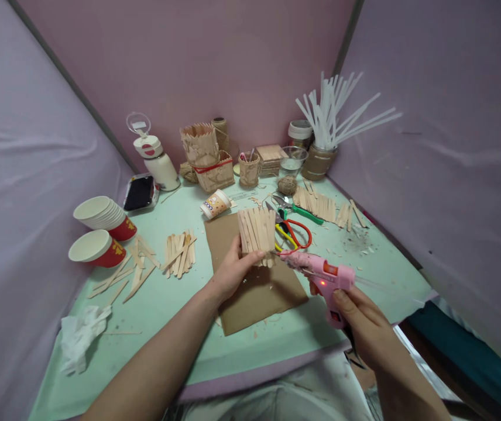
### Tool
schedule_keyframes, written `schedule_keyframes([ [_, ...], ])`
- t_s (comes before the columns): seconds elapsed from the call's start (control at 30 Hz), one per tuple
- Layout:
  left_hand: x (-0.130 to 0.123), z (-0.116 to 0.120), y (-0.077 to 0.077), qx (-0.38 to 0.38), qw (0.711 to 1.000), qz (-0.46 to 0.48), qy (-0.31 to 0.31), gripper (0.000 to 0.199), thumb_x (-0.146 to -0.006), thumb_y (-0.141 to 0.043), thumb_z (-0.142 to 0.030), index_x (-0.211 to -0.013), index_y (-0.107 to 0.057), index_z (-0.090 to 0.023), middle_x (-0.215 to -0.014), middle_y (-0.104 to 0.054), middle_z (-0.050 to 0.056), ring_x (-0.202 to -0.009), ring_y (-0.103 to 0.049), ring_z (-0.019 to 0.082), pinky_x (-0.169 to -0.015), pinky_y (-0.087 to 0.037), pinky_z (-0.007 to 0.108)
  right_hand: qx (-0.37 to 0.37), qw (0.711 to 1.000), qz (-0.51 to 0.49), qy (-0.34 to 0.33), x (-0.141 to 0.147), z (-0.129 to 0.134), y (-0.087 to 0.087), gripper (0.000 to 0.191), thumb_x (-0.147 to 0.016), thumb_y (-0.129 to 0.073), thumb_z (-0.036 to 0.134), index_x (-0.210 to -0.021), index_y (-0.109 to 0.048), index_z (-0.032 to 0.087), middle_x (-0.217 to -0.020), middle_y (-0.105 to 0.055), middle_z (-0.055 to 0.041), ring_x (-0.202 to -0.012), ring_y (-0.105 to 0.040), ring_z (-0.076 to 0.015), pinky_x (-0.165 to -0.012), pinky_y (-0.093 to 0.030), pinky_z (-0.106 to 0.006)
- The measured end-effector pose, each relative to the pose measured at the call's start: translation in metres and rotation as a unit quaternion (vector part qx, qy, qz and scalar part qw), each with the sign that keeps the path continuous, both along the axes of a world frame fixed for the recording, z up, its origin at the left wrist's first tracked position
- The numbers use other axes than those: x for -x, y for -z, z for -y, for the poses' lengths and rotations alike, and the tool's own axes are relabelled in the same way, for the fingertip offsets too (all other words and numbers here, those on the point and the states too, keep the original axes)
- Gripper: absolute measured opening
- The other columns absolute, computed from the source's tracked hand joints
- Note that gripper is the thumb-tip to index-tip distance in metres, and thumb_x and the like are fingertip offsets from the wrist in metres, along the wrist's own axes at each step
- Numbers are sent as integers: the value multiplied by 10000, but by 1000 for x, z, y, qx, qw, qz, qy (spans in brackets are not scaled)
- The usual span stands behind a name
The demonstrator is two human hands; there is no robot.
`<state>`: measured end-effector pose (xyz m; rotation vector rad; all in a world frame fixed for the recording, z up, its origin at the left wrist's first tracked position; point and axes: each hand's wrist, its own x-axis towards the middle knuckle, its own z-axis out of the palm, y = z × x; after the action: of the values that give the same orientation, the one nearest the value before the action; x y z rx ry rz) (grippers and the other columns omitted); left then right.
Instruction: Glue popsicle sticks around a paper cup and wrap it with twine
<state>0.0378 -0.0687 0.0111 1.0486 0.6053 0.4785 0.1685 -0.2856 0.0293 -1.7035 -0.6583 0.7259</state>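
My left hand [235, 269] is closed around a piece made of pale craft sticks [257, 230] set side by side, the thumb across its lower front. Whether a cup lies behind the sticks is hidden. In my right hand [360, 318] is a pink hot glue gun [321, 269] with a lit orange-red light, its glue-marked nozzle close to the lower right edge of the stick piece. I cannot tell if they touch. Below both hands lies a brown cardboard sheet [250, 310]. Just behind the nozzle are red-and-yellow-handled scissors [298, 234].
Loose craft sticks [180, 254], stacked paper cups [101, 216] and a crumpled tissue [83, 336] lie left. A tipped patterned cup [216, 204], green-handled pliers [305, 213] and stick strips [316, 204] lie beyond. Stick baskets [215, 172], a bottle [160, 166] and glue sticks [327, 114] stand at the back.
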Motion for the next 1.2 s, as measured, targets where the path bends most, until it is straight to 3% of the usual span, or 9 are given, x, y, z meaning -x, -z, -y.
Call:
schedule_keyframes([
  [0.23,-1,0,-4,1,1000,-6,-17,670,-693,-854,-385,-1263,-547,-216,-1240,-681,109,-1083,-646,256,-833,-531,335,34,982,182,33,-18,7,-5,533,-908,-464,701,-908,-714,230,-784,-664,-63,-719,-589,-215,-630,-501,-308],
  [0.37,-1,1,-10,51,998,20,-23,638,-651,-871,-364,-1200,-579,-217,-1260,-665,99,-1017,-648,218,-778,-528,300,170,888,409,123,-62,17,9,508,-941,-386,594,-998,-703,201,-863,-676,-143,-827,-609,-313,-751,-499,-465],
  [0.5,-1,0,-11,89,995,40,-13,631,-650,-870,-364,-1202,-599,-220,-1242,-671,89,-959,-650,193,-772,-534,295,382,776,470,176,-90,25,28,484,-956,-388,490,-1009,-722,143,-923,-676,-235,-860,-619,-411,-696,-477,-558],
  [0.7,-1,-2,-7,96,994,46,-8,609,-692,-852,-356,-1237,-607,-240,-1236,-671,73,-965,-643,186,-794,-538,300,392,751,494,195,-80,23,28,538,-969,-397,493,-1190,-672,88,-1145,-634,-297,-1058,-579,-517,-773,-466,-632],
  [0.77,-1,-2,-7,96,994,46,-6,623,-691,-856,-358,-1251,-607,-246,-1227,-674,65,-971,-640,186,-804,-539,307,340,761,513,205,-71,16,16,520,-967,-426,490,-1222,-660,101,-1214,-607,-292,-1098,-567,-514,-818,-457,-638],
  [0.83,-1,-1,-6,98,994,46,-3,635,-688,-859,-360,-1260,-607,-249,-1211,-680,61,-974,-638,188,-816,-538,314,200,797,539,188,-58,2,3,447,-969,-470,460,-1237,-653,152,-1218,-622,-240,-1109,-582,-450,-891,-451,-613],
  [0.9,-1,0,-7,98,994,45,0,639,-684,-861,-359,-1260,-608,-247,-1194,-689,63,-976,-640,196,-820,-534,321,12,840,532,106,-42,-18,-7,344,-969,-528,395,-1241,-644,219,-1166,-657,-161,-1098,-608,-351,-958,-450,-539],
  [0.97,-1,0,-7,91,995,47,5,629,-686,-858,-352,-1253,-609,-242,-1191,-694,70,-991,-644,211,-822,-530,327,-96,857,506,13,-24,-40,-11,288,-968,-561,284,-1244,-639,267,-1159,-669,-109,-1085,-619,-284,-946,-460,-465],
  [1.2,0,3,-14,85,994,61,15,600,-692,-849,-351,-1220,-599,-213,-1172,-703,89,-1002,-660,233,-882,-523,372,-161,841,514,-42,12,-86,-3,309,-972,-546,165,-1252,-619,274,-1175,-649,-93,-1087,-584,-256,-935,-426,-455],
])
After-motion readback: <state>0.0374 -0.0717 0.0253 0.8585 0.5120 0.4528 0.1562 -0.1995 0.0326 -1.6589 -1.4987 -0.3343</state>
